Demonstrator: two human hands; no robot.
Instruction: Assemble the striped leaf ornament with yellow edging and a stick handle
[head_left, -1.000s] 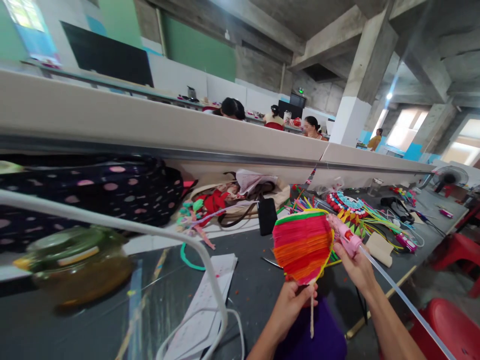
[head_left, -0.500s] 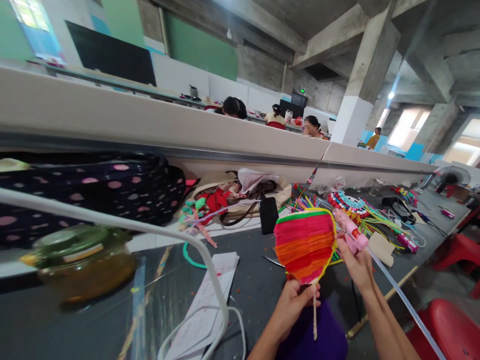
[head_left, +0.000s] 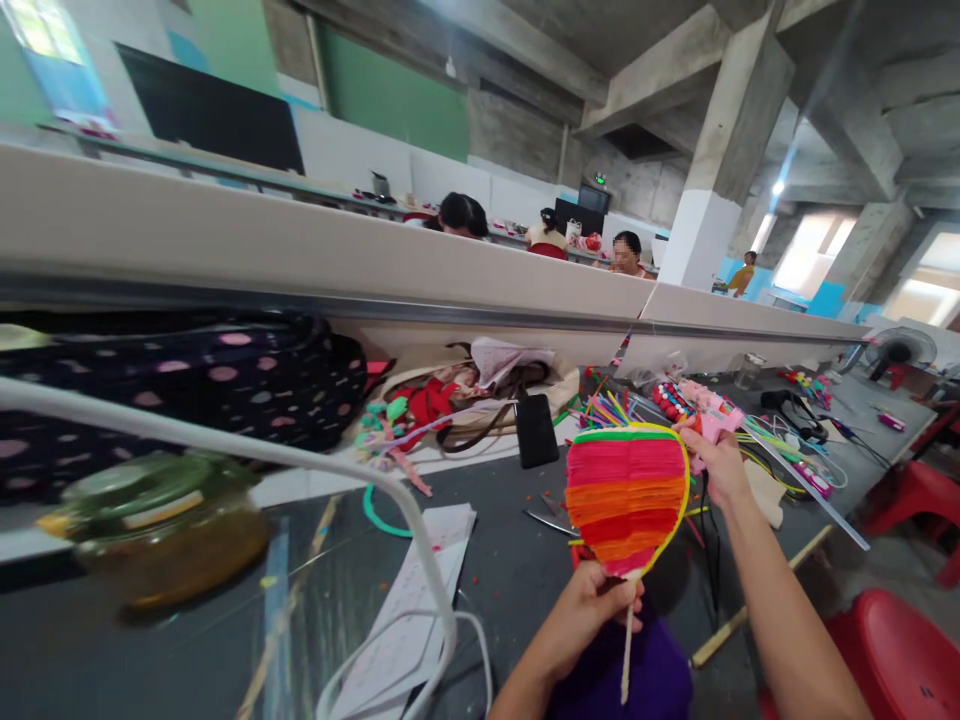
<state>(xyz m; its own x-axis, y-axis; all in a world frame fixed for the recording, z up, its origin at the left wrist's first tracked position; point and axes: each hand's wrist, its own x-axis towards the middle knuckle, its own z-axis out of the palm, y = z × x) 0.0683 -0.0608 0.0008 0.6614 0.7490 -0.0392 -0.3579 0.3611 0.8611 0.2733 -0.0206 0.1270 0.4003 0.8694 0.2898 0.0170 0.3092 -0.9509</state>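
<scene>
My left hand is closed around the pale stick handle of a small hand fan. The fan stands upright, with pink, green, orange and red pleated strips and a yellow edging. In my right hand is a pink hot glue gun, held just beyond the fan's upper right edge. A long clear glue stick juts from its back toward the lower right. The gun's nozzle cannot be made out against the clutter behind. Scissors lie partly behind the fan.
Behind sit a black phone, a cloth bag and colourful pipe cleaners. A white curved tube crosses the left side, before a green-lidded jar. Papers lie mid-table; a red stool stands at right.
My right hand has moved the glue gun up and away toward the back, and its glue stick has swung higher. The fan has shifted slightly right and shows its face more squarely.
</scene>
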